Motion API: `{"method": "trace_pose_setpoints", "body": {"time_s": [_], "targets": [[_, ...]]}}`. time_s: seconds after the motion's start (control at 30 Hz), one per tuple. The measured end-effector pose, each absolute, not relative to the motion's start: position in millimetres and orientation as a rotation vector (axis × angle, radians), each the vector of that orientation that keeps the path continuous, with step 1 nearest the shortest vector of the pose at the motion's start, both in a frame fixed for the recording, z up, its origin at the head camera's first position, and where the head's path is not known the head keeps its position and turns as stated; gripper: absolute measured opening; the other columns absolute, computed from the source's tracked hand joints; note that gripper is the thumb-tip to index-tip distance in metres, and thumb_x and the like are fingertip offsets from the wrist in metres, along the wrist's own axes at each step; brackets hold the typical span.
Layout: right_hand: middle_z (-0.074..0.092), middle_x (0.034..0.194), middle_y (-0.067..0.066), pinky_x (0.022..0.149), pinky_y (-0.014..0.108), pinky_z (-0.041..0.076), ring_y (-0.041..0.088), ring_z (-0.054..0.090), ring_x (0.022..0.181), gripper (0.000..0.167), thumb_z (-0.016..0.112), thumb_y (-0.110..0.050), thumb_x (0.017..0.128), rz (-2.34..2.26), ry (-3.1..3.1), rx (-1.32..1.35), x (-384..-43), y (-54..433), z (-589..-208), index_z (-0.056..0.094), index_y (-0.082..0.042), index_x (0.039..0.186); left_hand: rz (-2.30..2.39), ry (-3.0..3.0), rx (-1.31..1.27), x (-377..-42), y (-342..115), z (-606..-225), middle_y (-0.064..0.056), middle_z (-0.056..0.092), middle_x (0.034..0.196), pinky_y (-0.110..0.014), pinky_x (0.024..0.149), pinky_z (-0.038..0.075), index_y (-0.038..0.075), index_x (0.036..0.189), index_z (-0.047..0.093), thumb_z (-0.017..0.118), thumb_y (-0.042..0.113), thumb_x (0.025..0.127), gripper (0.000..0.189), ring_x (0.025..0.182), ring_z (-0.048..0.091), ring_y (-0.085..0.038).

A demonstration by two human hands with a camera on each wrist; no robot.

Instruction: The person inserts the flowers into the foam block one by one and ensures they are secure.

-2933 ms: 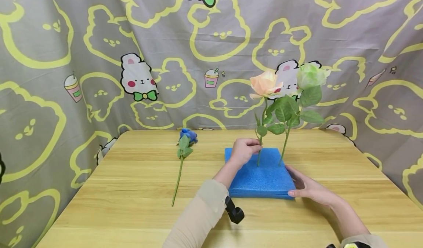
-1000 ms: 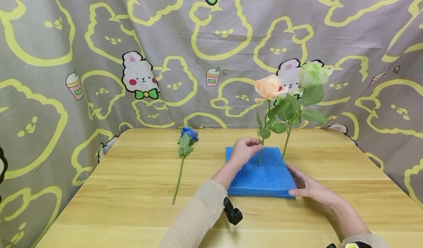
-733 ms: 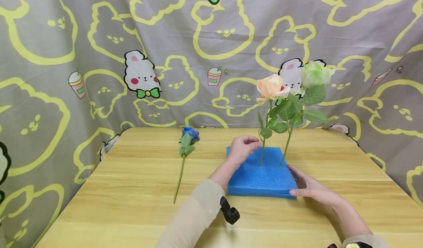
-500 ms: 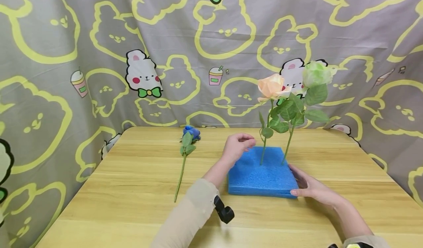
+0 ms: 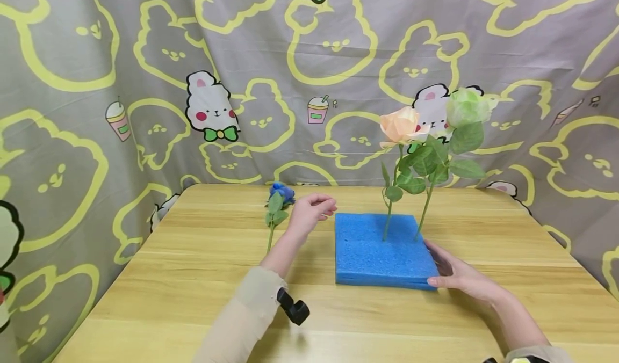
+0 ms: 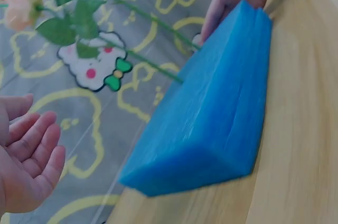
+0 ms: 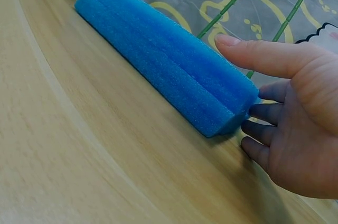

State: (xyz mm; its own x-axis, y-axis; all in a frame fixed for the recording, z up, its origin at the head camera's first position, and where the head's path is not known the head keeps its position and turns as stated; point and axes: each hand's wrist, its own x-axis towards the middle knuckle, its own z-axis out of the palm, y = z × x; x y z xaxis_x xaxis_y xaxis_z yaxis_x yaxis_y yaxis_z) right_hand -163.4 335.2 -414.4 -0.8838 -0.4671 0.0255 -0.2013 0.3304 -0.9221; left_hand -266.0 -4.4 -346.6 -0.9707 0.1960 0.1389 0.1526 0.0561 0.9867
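My left hand (image 5: pixel 309 213) is in the air between a blue artificial rose (image 5: pixel 282 193) and a blue foam block (image 5: pixel 377 263), its fingers loosely bent and nothing in them. The blue rose lies on the table, its lower stem hidden by my left forearm. A peach rose (image 5: pixel 400 125) and a pale green rose (image 5: pixel 466 109) stand upright with their stems stuck in the block's top. At the block's right side rests my right hand (image 5: pixel 461 278); the right wrist view shows its nearly straight fingers against the end and the thumb (image 7: pixel 253 55) along the top edge.
The wooden table (image 5: pixel 159 298) carries the block and the loose rose. Behind it hangs a grey curtain (image 5: pixel 261 46) with yellow cartoon outlines. A black strap mount (image 5: pixel 294 308) sits on the left wrist.
My left hand has let go of the peach rose's stem and moved left, away from the block toward the blue rose. The right hand stays at the block's side.
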Motion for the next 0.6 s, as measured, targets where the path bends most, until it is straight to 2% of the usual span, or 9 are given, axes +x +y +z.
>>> {"method": "trace_pose_setpoints", "body": {"time_s": [0.23, 0.47, 0.6], "targets": [[-0.002, 0.144, 0.038, 0.092, 0.006, 0.026, 0.057, -0.001, 0.126, 0.081, 0.059, -0.002, 0.088, -1.558, 2.377, -0.63, -164, 336, -415, 0.001, 0.011, 0.143, 2.09, 2.324, 0.313, -265, -43, -348, -0.013, 0.069, 0.09, -0.042, 0.079, 0.053, -0.003, 0.103, 0.065, 0.065, 0.018, 0.088, 0.025, 0.082, 0.065, -0.023], [-0.002, 0.145, 0.037, 0.092, 0.006, 0.027, 0.056, 0.0, 0.126, 0.081, 0.059, -0.002, 0.088, -1.558, 2.371, -0.629, -165, 336, -416, 0.001, 0.01, 0.143, 2.085, 2.374, 0.222, -264, -76, -352, -0.012, 0.069, 0.088, -0.039, 0.076, 0.054, -0.005, 0.101, 0.064, 0.064, 0.015, 0.088, 0.024, 0.079, 0.066, -0.022], [0.0, 0.144, 0.038, 0.092, 0.007, 0.027, 0.055, 0.001, 0.126, 0.081, 0.059, -0.002, 0.088, -1.547, 2.389, -0.629, -165, 336, -416, 0.002, 0.011, 0.143, 2.075, 2.378, 0.178, -263, -92, -355, -0.012, 0.069, 0.089, -0.041, 0.078, 0.053, -0.005, 0.102, 0.063, 0.065, 0.016, 0.088, 0.026, 0.079, 0.066, -0.021]]}}
